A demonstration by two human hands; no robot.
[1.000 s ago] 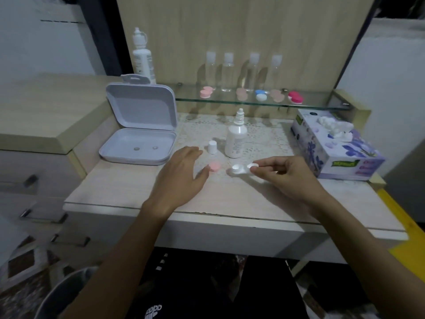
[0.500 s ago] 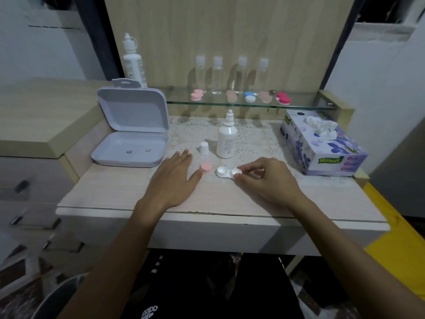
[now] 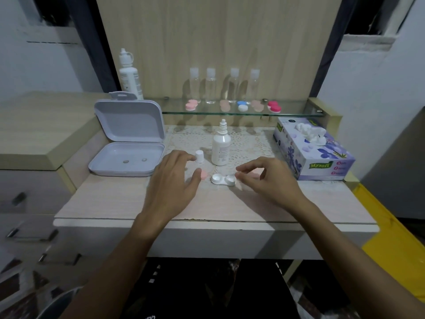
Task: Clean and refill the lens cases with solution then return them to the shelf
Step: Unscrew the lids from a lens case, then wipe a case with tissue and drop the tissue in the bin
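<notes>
Green lettering on the tissue box point(image 3: 315, 155) at centre right reads "Mysoft"; the red words below it are too small to make out. Print on the small solution bottle point(image 3: 221, 148), uncapped and upright at the middle of the frame, and on the taller bottle point(image 3: 129, 77) at upper left is too blurred to read.

The white lens case point(image 3: 223, 179) lies open on the pale wood-grain tabletop point(image 3: 115, 201), just below the small bottle. A pink cap point(image 3: 203, 175) rests just left of it, at the left hand's thumb tip; a second pink cap point(image 3: 254, 173) shows behind the fingers of the right hand. The bottle's white cap point(image 3: 199, 156) stands beside the left fingertips.

The left hand point(image 3: 171, 183) lies flat with fingers spread. The right hand point(image 3: 268, 178) hovers with fingers loosely curled, holding nothing.

A lace mat point(image 3: 248, 143) lies under the bottle. An open grey hinged box point(image 3: 128, 143) sits at left. The glass shelf point(image 3: 289, 111) above carries four clear bottles and pink, blue-and-white and red lens cases before a light wooden panel. Walls are white; drawers show at lower left.
</notes>
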